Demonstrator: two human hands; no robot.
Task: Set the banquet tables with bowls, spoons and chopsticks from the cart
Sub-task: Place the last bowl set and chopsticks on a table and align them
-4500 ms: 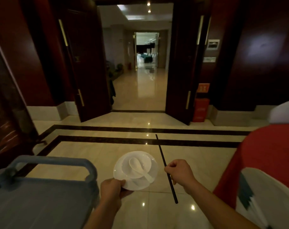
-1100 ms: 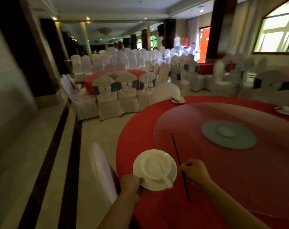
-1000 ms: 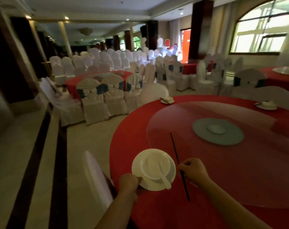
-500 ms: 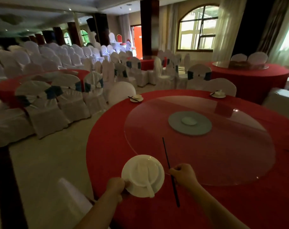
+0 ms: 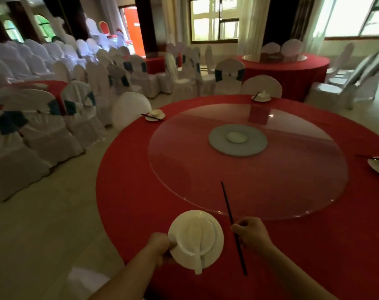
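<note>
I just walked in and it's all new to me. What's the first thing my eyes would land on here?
The huge round table in its bright red cloth fills the middle, with a glass turntable on top. Right in front, the left hand holds a white plate carrying a bowl and spoon, and the right hand grips black chopsticks. Rows of white-covered chairs crowd the left side.

White bowl (image 5: pixel 208 230) on a saucer (image 5: pixel 220 243), white spoon (image 5: pixel 197 256) lying inside, above the red table's (image 5: pixel 141 202) near-left edge; black chopsticks (image 5: pixel 227 204) slant just right.
</note>
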